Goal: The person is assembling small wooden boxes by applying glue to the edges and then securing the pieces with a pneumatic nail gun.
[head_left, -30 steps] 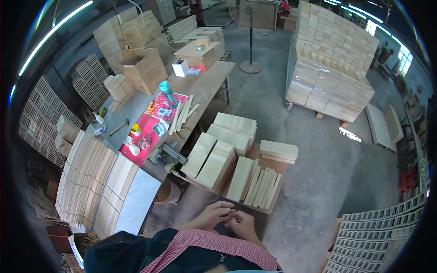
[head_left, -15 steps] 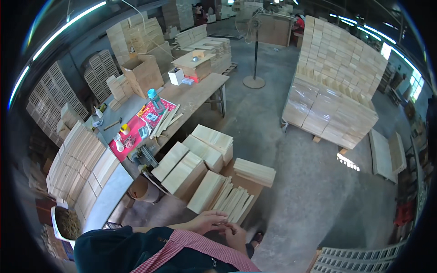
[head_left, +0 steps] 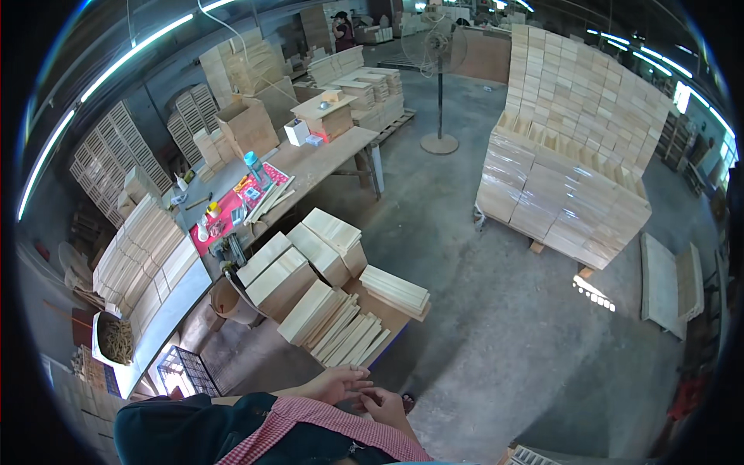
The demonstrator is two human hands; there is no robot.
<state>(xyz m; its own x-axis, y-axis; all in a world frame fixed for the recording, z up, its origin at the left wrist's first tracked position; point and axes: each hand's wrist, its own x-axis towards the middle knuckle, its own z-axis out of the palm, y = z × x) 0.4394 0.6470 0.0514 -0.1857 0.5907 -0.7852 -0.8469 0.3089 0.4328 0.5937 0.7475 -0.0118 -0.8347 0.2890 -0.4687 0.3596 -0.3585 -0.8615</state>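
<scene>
Close in front of my body, my left hand (head_left: 341, 384) and my right hand (head_left: 385, 405) are held together, fingertips almost meeting. The fingers of both are bent and pressed together; anything between them is too small to make out. Just beyond lie loose thin wooden strips (head_left: 350, 341) on a low brown board (head_left: 391, 316). A bundle of pale wooden boards (head_left: 304, 311) lies against the strips, and another stack of boards (head_left: 394, 291) sits to their right. Larger blocks of stacked wood (head_left: 280, 280) stand behind them.
A workbench (head_left: 322, 170) on the left carries a pink cloth (head_left: 226, 213), a blue bottle (head_left: 254, 164) and a hammer (head_left: 200, 201). A standing fan (head_left: 439, 93) is ahead. Wrapped wood (head_left: 542, 194) fills a pallet at right. A blue crate (head_left: 188, 370) is on the floor at left.
The view has shifted, so the wood stacks sit further left and the wrapped pallet a little differently. Both hands stay close together in front of me, with a slight change of finger position.
</scene>
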